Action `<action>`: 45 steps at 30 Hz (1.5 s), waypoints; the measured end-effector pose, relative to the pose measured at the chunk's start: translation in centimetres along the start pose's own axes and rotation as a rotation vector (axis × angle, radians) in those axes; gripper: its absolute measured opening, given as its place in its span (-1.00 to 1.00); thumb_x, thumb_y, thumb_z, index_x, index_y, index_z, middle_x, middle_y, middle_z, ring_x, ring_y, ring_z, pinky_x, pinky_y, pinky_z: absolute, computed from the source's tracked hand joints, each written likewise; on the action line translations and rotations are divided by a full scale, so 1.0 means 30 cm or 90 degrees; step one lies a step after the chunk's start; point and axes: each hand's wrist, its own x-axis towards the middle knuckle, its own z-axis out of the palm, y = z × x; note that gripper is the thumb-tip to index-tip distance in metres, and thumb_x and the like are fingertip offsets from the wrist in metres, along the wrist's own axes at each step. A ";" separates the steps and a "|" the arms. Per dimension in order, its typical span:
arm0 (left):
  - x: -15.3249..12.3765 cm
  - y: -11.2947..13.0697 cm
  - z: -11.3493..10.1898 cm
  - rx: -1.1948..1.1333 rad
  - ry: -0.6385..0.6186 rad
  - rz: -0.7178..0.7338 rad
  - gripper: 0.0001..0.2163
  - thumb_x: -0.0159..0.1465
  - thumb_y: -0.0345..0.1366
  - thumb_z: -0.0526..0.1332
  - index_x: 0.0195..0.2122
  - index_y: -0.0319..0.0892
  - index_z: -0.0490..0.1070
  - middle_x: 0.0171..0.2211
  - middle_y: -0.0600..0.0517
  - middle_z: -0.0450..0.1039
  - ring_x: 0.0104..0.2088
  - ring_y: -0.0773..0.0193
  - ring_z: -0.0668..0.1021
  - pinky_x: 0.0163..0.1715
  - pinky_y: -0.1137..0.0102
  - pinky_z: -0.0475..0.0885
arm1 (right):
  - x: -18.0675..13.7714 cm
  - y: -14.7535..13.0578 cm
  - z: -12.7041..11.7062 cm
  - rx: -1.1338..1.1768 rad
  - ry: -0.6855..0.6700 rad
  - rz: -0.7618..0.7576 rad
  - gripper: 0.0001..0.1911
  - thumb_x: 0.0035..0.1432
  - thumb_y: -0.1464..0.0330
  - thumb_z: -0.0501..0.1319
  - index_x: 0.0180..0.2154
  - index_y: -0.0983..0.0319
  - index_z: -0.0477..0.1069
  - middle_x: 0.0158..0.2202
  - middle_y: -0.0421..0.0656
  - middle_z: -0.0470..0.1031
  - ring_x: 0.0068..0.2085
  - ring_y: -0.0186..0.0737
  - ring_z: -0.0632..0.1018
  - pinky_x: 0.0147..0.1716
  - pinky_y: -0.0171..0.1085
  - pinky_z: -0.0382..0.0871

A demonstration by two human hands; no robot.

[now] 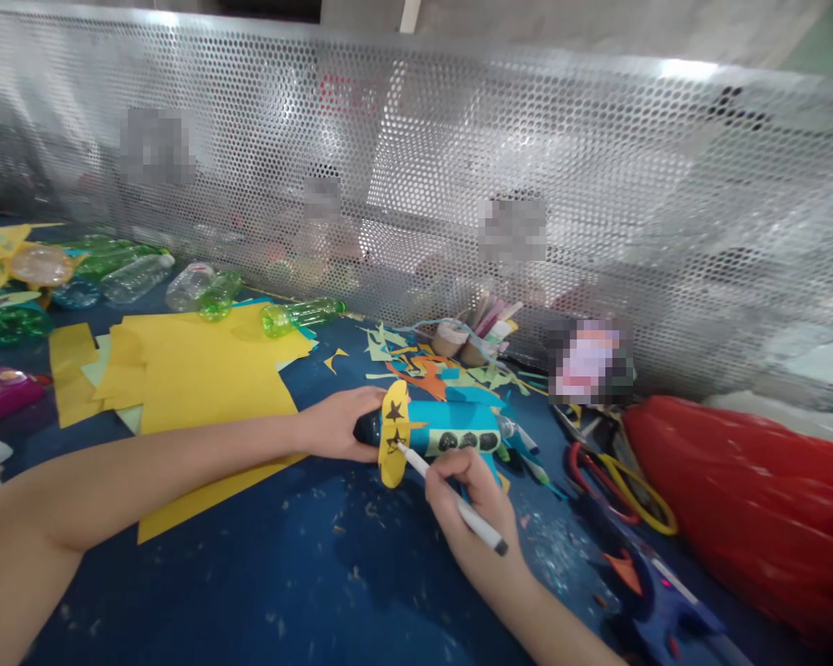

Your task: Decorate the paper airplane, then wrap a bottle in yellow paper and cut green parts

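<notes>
A craft plane (451, 435) made from a bottle wrapped in blue paper lies on the dark blue table (305, 573). It has a yellow wing (393, 433) with black stars and dark dots along its side. My left hand (337, 424) grips the plane's dark end, left of the wing. My right hand (468, 504) holds a white marker (451, 499), and its tip touches the lower star on the wing.
Yellow paper sheets (194, 379) lie to the left, with several empty plastic bottles (201, 289) behind them. Paper scraps (430, 365) and tape rolls sit behind the plane. Scissors (625, 481), a glue gun (659, 592) and a red bag (756, 518) are at the right. A perforated metal screen (458, 166) closes the back.
</notes>
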 end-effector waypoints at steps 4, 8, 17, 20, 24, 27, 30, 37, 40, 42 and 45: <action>0.001 0.001 -0.001 0.000 -0.005 -0.004 -0.41 0.05 -0.13 0.33 0.09 -0.19 0.24 0.08 -0.15 0.34 0.07 0.05 0.41 0.07 0.20 0.32 | -0.002 0.001 0.000 0.002 -0.006 0.004 -0.84 0.18 0.41 0.10 -0.46 0.16 0.20 -0.51 -0.23 0.31 -0.45 -0.28 0.40 -0.50 -0.31 0.26; 0.002 0.000 -0.001 -0.002 0.001 0.005 -0.41 0.05 -0.12 0.33 0.08 -0.22 0.25 0.07 -0.16 0.35 0.07 0.04 0.42 0.07 0.21 0.32 | -0.002 0.005 0.001 0.005 -0.005 0.000 -0.84 0.17 0.41 0.10 -0.47 0.16 0.19 -0.51 -0.24 0.30 -0.46 -0.28 0.39 -0.50 -0.31 0.26; 0.000 0.003 -0.002 -0.003 0.000 -0.005 -0.42 0.05 -0.13 0.33 0.08 -0.18 0.25 0.08 -0.14 0.34 0.07 0.05 0.41 0.07 0.21 0.32 | 0.001 0.003 0.004 -0.001 0.002 -0.005 -0.84 0.17 0.41 0.11 -0.46 0.15 0.20 -0.52 -0.26 0.29 -0.47 -0.30 0.37 -0.52 -0.34 0.24; 0.001 0.003 -0.002 -0.004 0.002 -0.001 -0.42 0.05 -0.12 0.33 0.08 -0.20 0.25 0.08 -0.15 0.35 0.07 0.06 0.41 0.07 0.22 0.32 | -0.004 0.008 0.003 -0.002 -0.011 -0.012 -0.85 0.17 0.42 0.11 -0.45 0.15 0.20 -0.50 -0.25 0.29 -0.45 -0.29 0.38 -0.50 -0.33 0.25; 0.003 0.002 -0.002 -0.004 0.001 0.006 -0.42 0.06 -0.12 0.33 0.08 -0.23 0.25 0.07 -0.16 0.35 0.08 0.07 0.41 0.09 0.23 0.31 | -0.008 0.011 0.002 -0.008 -0.018 -0.022 -0.85 0.17 0.43 0.11 -0.44 0.15 0.19 -0.48 -0.24 0.30 -0.43 -0.28 0.39 -0.47 -0.32 0.27; 0.003 0.001 0.000 0.000 0.001 0.002 -0.41 0.06 -0.12 0.33 0.08 -0.22 0.25 0.07 -0.15 0.35 0.07 0.06 0.41 0.08 0.23 0.31 | -0.007 0.011 0.001 -0.004 -0.007 -0.020 -0.85 0.17 0.42 0.11 -0.44 0.15 0.19 -0.49 -0.25 0.30 -0.44 -0.29 0.39 -0.49 -0.33 0.26; 0.001 -0.001 0.001 0.001 0.004 0.003 -0.41 0.05 -0.12 0.33 0.08 -0.21 0.24 0.07 -0.15 0.35 0.07 0.06 0.42 0.07 0.22 0.32 | -0.005 0.011 0.001 0.000 -0.005 -0.014 -0.86 0.17 0.41 0.12 -0.44 0.15 0.21 -0.49 -0.25 0.30 -0.45 -0.29 0.40 -0.50 -0.34 0.25; 0.001 -0.002 -0.001 -0.002 0.000 0.007 -0.41 0.05 -0.15 0.33 0.08 -0.20 0.24 0.07 -0.14 0.35 0.07 0.06 0.42 0.07 0.22 0.32 | 0.000 0.010 0.005 -0.004 -0.002 -0.015 -0.86 0.16 0.42 0.11 -0.44 0.15 0.21 -0.49 -0.25 0.31 -0.46 -0.30 0.39 -0.50 -0.33 0.26; 0.002 -0.001 -0.003 0.002 -0.003 0.003 -0.42 0.05 -0.12 0.33 0.08 -0.20 0.25 0.06 -0.14 0.36 0.05 0.05 0.42 0.06 0.22 0.33 | 0.002 0.007 0.006 -0.014 -0.005 -0.019 -0.84 0.16 0.42 0.11 -0.46 0.16 0.19 -0.49 -0.24 0.30 -0.45 -0.29 0.39 -0.50 -0.33 0.26; 0.001 -0.001 -0.003 0.004 -0.003 0.003 -0.41 0.06 -0.11 0.33 0.08 -0.21 0.25 0.07 -0.15 0.36 0.06 0.04 0.42 0.06 0.21 0.33 | 0.002 0.005 0.006 -0.017 -0.004 -0.018 -0.84 0.16 0.42 0.10 -0.47 0.16 0.19 -0.50 -0.24 0.30 -0.45 -0.28 0.39 -0.50 -0.33 0.25; 0.001 -0.002 -0.002 0.004 0.000 0.005 -0.41 0.06 -0.11 0.33 0.08 -0.22 0.25 0.07 -0.16 0.35 0.07 0.04 0.42 0.06 0.21 0.32 | 0.001 0.005 0.006 -0.022 0.010 -0.016 -0.83 0.16 0.42 0.11 -0.47 0.16 0.19 -0.52 -0.25 0.29 -0.46 -0.29 0.38 -0.50 -0.33 0.25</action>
